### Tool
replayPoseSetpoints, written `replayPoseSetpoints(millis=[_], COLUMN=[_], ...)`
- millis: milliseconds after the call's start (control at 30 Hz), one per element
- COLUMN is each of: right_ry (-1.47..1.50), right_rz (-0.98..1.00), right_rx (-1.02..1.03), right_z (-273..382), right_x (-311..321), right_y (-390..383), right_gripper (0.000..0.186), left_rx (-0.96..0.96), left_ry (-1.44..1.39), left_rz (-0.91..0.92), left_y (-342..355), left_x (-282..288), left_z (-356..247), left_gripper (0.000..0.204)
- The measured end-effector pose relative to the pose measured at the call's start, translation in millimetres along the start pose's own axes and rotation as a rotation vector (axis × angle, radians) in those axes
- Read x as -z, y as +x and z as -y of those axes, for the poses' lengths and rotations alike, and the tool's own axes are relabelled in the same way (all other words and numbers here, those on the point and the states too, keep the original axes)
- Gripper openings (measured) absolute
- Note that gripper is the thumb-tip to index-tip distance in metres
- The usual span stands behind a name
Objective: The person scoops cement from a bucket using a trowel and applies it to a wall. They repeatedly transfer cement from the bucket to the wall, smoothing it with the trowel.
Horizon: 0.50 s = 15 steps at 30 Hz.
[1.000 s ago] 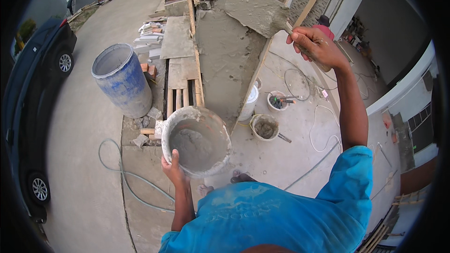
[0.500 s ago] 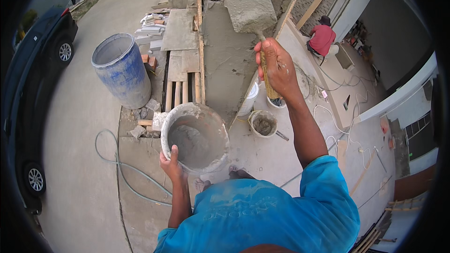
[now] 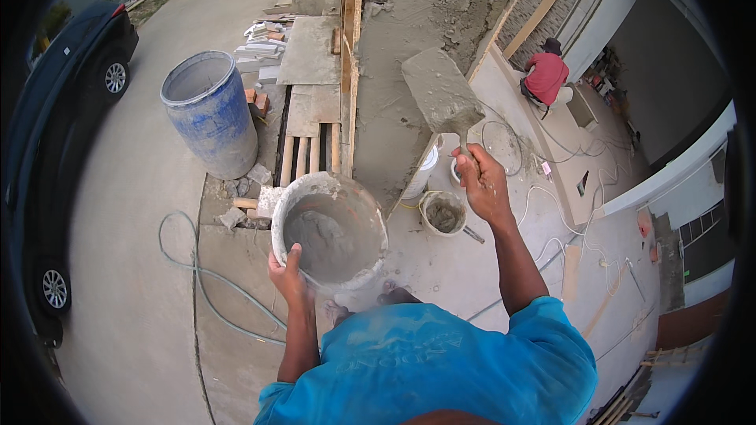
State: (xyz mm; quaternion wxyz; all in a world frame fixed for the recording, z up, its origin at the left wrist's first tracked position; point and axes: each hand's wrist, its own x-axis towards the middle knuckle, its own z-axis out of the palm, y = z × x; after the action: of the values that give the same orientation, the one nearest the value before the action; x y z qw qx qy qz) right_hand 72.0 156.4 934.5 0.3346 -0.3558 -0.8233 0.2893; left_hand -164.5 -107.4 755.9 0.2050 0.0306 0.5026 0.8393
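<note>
My left hand point(image 3: 288, 277) grips the near rim of a cement-crusted bucket point(image 3: 329, 230) that holds wet grey mortar, kept at chest height in front of me. My right hand point(image 3: 482, 181) is closed on the handle of a trowel point(image 3: 441, 94), whose mortar-coated blade points up and away from me, to the right of the bucket. Just beyond the blade runs a wall top covered with fresh grey mortar point(image 3: 409, 39). My blue shirt fills the lower edge of the view.
Far below stand a blue drum point(image 3: 211, 114), a wooden pallet point(image 3: 311, 153), stacked tiles, a green hose point(image 3: 213, 283), two small buckets point(image 3: 442, 212) and loose cables. A person in a red shirt point(image 3: 545, 75) crouches at upper right. A dark car point(image 3: 55, 134) is parked at left.
My right hand came down from the wall toward the bucket, then lifted the trowel blade upright beside it. The bucket stayed in my left hand, shifting slightly.
</note>
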Motion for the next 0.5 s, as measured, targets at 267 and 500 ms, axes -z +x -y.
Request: replayPoseSetpoints(millis=[267,500], right_ry=[-0.608,-0.837], right_rz=[0.730,0.191], right_rx=[0.176,0.564], right_z=[16,-3], right_x=[-68,-79], right_y=[-76,-49], right_gripper=[0.024,0.038], left_rx=[-0.124,-0.299], left_ry=[0.113,0.395], left_rz=[0.098,0.149], left_y=[-15,-15], left_x=[-23,-22], left_z=[-29,-42], left_gripper=[0.047,0.050])
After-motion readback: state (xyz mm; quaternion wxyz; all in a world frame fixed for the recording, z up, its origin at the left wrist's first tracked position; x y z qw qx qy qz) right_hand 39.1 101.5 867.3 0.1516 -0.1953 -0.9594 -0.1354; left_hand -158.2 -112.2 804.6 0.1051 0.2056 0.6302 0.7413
